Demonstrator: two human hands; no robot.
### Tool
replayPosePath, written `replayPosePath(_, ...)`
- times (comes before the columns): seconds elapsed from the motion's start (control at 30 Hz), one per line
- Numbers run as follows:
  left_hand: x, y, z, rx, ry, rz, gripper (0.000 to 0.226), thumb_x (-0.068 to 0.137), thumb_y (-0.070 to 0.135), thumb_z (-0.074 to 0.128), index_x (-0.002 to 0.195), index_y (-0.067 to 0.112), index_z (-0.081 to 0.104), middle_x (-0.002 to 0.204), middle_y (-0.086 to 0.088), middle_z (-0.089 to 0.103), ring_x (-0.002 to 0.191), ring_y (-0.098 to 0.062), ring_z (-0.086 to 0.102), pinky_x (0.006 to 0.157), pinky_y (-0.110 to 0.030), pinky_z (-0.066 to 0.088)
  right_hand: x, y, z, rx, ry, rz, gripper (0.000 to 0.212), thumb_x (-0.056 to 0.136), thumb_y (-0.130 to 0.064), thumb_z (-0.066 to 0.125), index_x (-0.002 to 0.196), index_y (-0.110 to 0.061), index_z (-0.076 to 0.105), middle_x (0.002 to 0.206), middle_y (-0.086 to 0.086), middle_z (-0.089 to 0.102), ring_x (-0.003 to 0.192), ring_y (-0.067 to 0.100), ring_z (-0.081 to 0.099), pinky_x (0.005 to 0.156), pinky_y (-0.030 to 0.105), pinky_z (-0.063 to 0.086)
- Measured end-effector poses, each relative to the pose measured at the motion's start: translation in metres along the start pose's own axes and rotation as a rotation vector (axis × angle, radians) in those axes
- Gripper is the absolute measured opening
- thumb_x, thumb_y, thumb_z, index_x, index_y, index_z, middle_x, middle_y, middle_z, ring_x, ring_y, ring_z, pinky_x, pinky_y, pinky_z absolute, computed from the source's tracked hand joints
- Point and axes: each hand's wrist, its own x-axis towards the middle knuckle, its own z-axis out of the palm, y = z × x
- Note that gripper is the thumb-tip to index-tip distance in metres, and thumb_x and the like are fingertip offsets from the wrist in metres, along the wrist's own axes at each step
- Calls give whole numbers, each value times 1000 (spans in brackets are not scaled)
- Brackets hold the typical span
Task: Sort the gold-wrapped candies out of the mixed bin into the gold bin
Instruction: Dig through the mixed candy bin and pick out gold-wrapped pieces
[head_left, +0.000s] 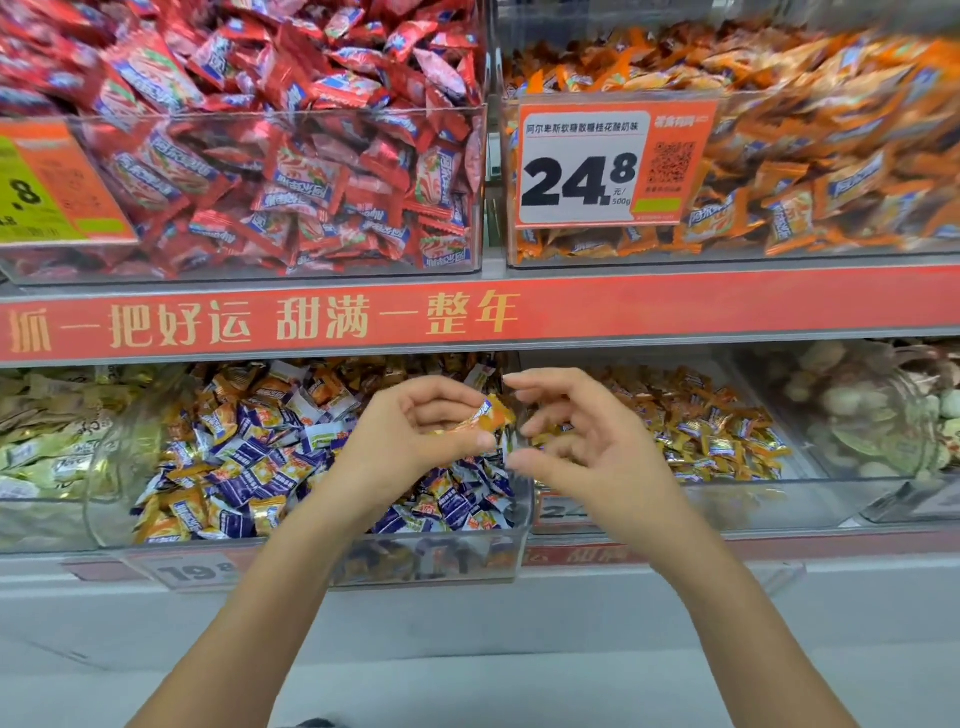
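A single wide-angle head view looks forward and slightly down at a two-tier shop shelf from close range. The upper tier with its clear plastic bins fills the top half; the red shelf-edge banner with gold lettering (260, 322) crosses mid-frame, bowed by the lens. The lower tier's clear mixed bin of blue and gold wrapped candies (311, 525) sits just below centre. Both forearms enter from the bottom edge, reaching away from the camera.

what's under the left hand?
The left hand pinches a gold candy above the mixed bin, over blue and gold wrappers. Candies directly beneath the palm are hidden.
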Motion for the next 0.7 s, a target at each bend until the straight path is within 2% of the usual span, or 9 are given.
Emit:
replayPosePath(0.1, -2, 2, 11, -86, -67, 21, 30, 62, 14, 80, 87, 10, 63, 74, -1, 71, 71, -12, 66, 66, -22, 53, 3, 12, 14, -255, -71, -60, 55, 71, -37, 79, 116, -55, 56, 110, -13, 48, 85, 13, 51, 66, 28, 47)
replayPosePath(0.2, 0, -3, 19, -69, -116, 21, 29, 66, 12, 80, 83, 10, 57, 64, 5, 67, 62, -8, 62, 58, -19, 49, 5, 16, 20, -283, 17, -66, 41, 69, -35, 81, 102, -53, 62, 102, -10, 47, 74, 18, 46, 63, 33, 44)
replayPosePath(0.33, 4, -7, 21, -91, -126, -17, 26, 75, 10, 73, 86, 8, 49, 59, 7, 62, 53, -4, 58, 52, -15, 45, 4, 15, 24, -310, 75, -96, 27, 72, -28, 76, 90, -45, 64, 99, -16, 51, 80, 21, 51, 64, 35, 44)
replayPosePath(0.4, 5, -3, 16, -132, -107, -59, 23, 79, 8, 68, 94, 7, 50, 70, 4, 67, 58, -8, 61, 55, -16, 48, 4, 12, 24, -237, 150, -85, 30, 75, -15, 76, 87, -40, 64, 97, -15, 57, 82, 17, 57, 63, 35, 48)
replayPosePath(0.47, 6, 0, 2, -142, -39, -115, 31, 74, 19, 71, 97, 9, 53, 87, -2, 69, 72, -17, 68, 65, -21, 53, 6, 12, 14, -138, 320, -35, 30, 78, -7, 74, 89, -33, 64, 95, -9, 63, 84, 13, 63, 67, 29, 53)
replayPosePath(0.53, 6, 0, -20, 79, 67, -131, 32, 72, 25, 73, 97, 12, 58, 93, -4, 69, 80, -16, 70, 71, -22, 55, 7, 19, -3, -172, 446, 53, 24, 83, -8, 71, 94, -28, 63, 101, -1, 66, 83, 13, 65, 68, 21, 51)
replayPosePath(0.57, 5, -1, -31, 236, 96, -126, 27, 74, 22, 75, 96, 13, 61, 90, -3, 70, 81, -14, 70, 70, -21, 54, 7, 25, -14, -302, 428, 141, 22, 85, -11, 69, 98, -26, 61, 107, 1, 65, 84, 13, 65, 68, 19, 49)
replayPosePath(0.63, 3, -7, -50, 456, 44, -122, 20, 76, 12, 77, 91, 14, 65, 84, -2, 71, 80, -11, 69, 69, -17, 55, 6, 38, -30, -605, 268, 361, 32, 85, -14, 69, 114, -22, 58, 121, 3, 61, 98, 16, 61, 76, 20, 44)
replayPosePath(0.7, 2, -15, -58, 629, -89, -119, 23, 73, 6, 79, 91, 18, 69, 87, 3, 70, 81, -4, 66, 75, -15, 53, 4, 43, -37, -728, 205, 414, 42, 84, -16, 71, 123, -19, 57, 127, 4, 57, 113, 20, 53, 84, 22, 35)
